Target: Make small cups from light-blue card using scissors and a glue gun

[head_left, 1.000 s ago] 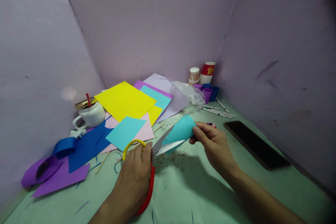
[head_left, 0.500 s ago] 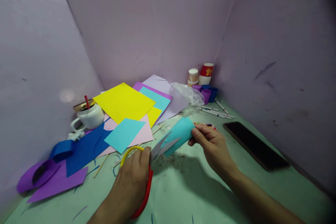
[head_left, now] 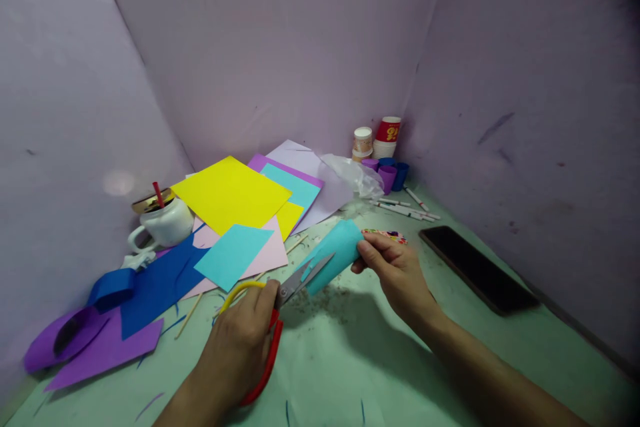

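Note:
My left hand point(head_left: 243, 340) is closed on the handles of a pair of scissors point(head_left: 287, 290), one loop yellow and the other red. The blades point up and to the right, slightly apart, at the edge of a curled light blue paper point(head_left: 337, 250). A narrow sliver of the paper shows between the blades. My right hand point(head_left: 393, 267) pinches the right end of that paper between thumb and fingers. The paper is held above the green table. Part of a colourful patterned item point(head_left: 395, 236) shows behind my right hand.
Yellow point(head_left: 233, 193), blue point(head_left: 163, 287) and purple point(head_left: 107, 353) sheets lie left and back. A white mug point(head_left: 167, 221) stands left. Paper cups point(head_left: 384, 149), small plastic cups point(head_left: 387, 177) and pens point(head_left: 400, 210) are back right. A phone point(head_left: 477, 270) lies right.
The scissor blades have closed somewhat on the light blue paper. The whole view has shifted slightly, so most things appear a little further left.

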Action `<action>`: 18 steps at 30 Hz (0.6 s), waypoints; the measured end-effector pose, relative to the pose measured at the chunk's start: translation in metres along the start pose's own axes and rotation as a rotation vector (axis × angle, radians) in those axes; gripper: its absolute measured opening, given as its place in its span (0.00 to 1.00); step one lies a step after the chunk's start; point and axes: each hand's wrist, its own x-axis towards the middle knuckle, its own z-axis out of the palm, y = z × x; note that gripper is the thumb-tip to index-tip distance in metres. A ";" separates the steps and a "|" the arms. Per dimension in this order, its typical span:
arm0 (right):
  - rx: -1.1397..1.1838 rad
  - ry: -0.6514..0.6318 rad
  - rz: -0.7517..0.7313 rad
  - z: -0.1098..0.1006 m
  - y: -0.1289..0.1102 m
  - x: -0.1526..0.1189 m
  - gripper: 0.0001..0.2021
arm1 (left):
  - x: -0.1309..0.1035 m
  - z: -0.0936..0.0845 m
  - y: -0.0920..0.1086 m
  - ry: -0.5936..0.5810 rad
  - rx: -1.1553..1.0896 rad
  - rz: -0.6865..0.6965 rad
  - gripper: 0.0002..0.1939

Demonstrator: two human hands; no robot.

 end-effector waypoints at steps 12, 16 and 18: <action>-0.071 -0.047 -0.062 0.003 -0.002 -0.004 0.11 | 0.007 -0.001 0.013 -0.118 -0.008 -0.135 0.13; -0.061 -0.044 -0.071 0.003 -0.003 -0.004 0.11 | 0.009 -0.004 0.017 -0.159 0.015 -0.177 0.12; -0.068 -0.045 -0.068 0.003 -0.004 -0.005 0.11 | 0.009 -0.005 0.017 -0.163 0.009 -0.166 0.11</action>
